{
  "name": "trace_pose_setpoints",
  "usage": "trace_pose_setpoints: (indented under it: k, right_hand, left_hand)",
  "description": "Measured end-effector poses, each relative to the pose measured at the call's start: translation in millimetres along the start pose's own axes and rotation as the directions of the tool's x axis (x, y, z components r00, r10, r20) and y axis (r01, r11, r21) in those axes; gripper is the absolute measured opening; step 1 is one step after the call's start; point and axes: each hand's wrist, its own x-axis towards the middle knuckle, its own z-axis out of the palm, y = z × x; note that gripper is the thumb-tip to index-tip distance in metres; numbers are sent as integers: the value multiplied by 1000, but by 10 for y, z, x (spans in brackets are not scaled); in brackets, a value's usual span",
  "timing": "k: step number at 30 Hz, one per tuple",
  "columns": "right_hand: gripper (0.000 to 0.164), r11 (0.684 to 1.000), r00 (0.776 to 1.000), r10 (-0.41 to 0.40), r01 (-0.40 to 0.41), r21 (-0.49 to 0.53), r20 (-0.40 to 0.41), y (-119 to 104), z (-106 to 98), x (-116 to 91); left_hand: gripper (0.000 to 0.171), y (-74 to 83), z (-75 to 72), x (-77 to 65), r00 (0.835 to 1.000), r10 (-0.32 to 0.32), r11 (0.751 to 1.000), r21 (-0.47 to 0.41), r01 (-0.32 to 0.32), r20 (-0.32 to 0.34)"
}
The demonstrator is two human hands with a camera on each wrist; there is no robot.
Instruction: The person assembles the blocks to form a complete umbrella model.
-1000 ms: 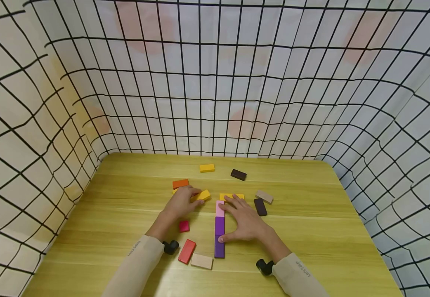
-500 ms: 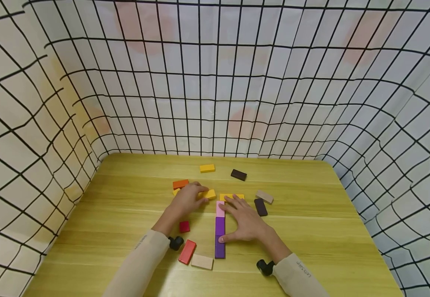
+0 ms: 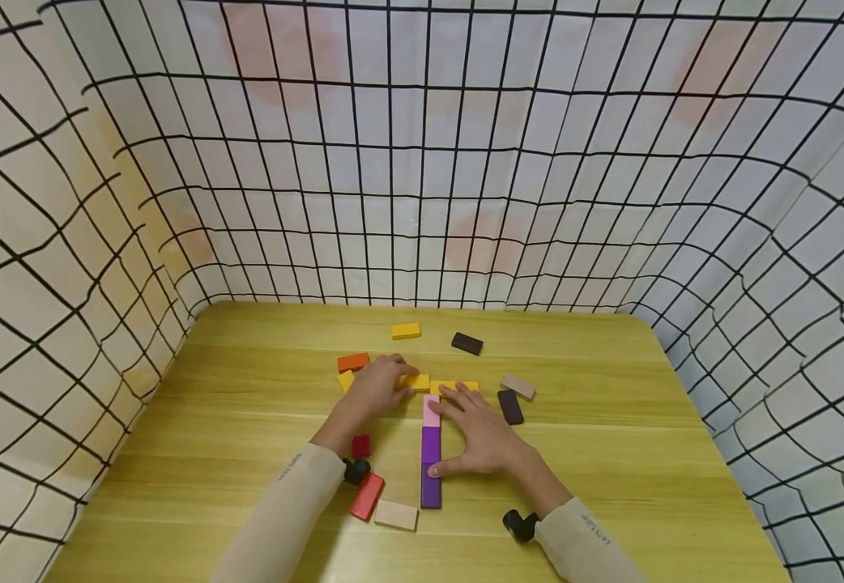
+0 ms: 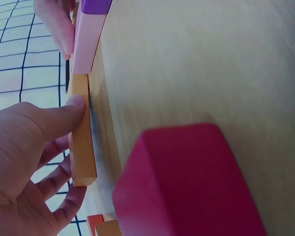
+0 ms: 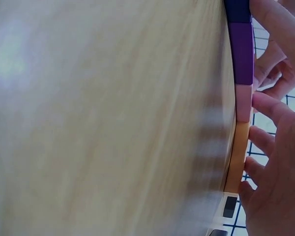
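In the head view my left hand [image 3: 373, 389] pinches a yellow block [image 3: 418, 382], thumb on the near side and fingers behind. The block's right end meets a second yellow block [image 3: 440, 387], forming a sideways row. From that row a pink block [image 3: 430, 418], a purple block [image 3: 431, 445] and a dark purple block [image 3: 431, 491] run toward me in a line. Spread over these is my right hand [image 3: 483, 433]: its thumb touches the dark purple block, and its other fingertips touch the pink and second yellow blocks, also visible in the right wrist view.
Left of the line lie a dark red block [image 3: 360, 446], a red block [image 3: 367, 496] and a beige block [image 3: 396, 515]. An orange block [image 3: 352, 363] and another yellow block [image 3: 346, 380] sit beyond my left hand. Dark brown blocks [image 3: 511, 407] lie right and behind. Netting [image 3: 422, 202] surrounds the table.
My left hand has slid the yellow block to the right, closing the gap to the second yellow block. My right hand has stayed in place on the line.
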Motion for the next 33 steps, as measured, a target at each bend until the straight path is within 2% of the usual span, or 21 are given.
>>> trace_pose_setpoints:
  k: [5, 15, 33]
  right_hand:
    - [115, 1000, 1000, -2, 2, -1, -1, -4, 0, 1]
    - [116, 1000, 1000, 6, -6, -7, -1, 3, 5, 2]
    - [113, 1000, 1000, -8, 8, 3, -7, -23, -6, 17]
  left_hand:
    - [33, 23, 4, 3, 1000, -17, 1000, -3, 17, 17]
    - [33, 40, 15, -42, 999, -8, 999, -50, 10, 34]
    - [33, 29, 52, -77, 1000, 3, 998, -58, -2, 13]
